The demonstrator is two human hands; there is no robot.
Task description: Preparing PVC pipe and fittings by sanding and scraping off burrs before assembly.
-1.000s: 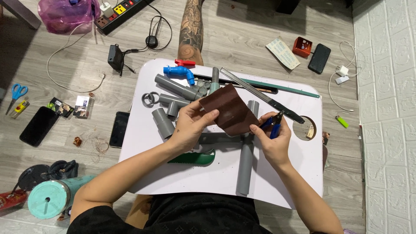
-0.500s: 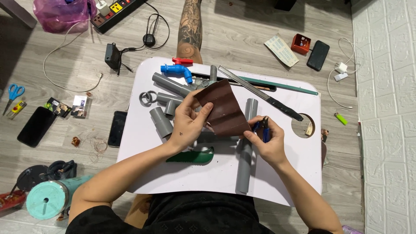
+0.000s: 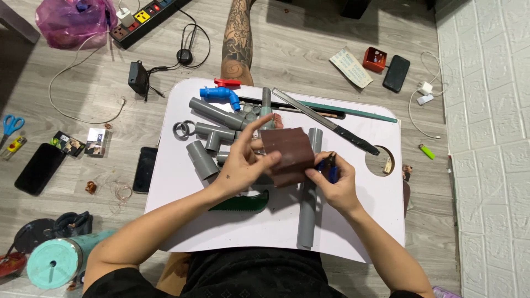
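Observation:
My left hand [image 3: 243, 163] grips the left edge of a brown sheet of sandpaper [image 3: 287, 154], folded over and held above the white lap table [image 3: 342, 232]. My right hand [image 3: 334, 185] pinches the sheet's right edge and also holds a small blue-handled tool [image 3: 331, 168] in its fingers. Under the sheet runs a long grey pipe [image 3: 307, 212], pointing toward me. Just left of my left hand lies a pile of grey pipe fittings [image 3: 212, 138].
On the table: a blue tap [image 3: 221, 95], a long file with black handle [image 3: 331, 124], a green-handled saw [image 3: 243, 201]. On the floor: phones [image 3: 38, 168], scissors [image 3: 10, 124], a power strip [image 3: 146, 16], a teal cup [image 3: 61, 259], a tattooed leg [image 3: 237, 38].
The brown sheet has been folded from a spread, tilted shape into a more compact block. My right hand moved left to its right edge, still holding the blue tool.

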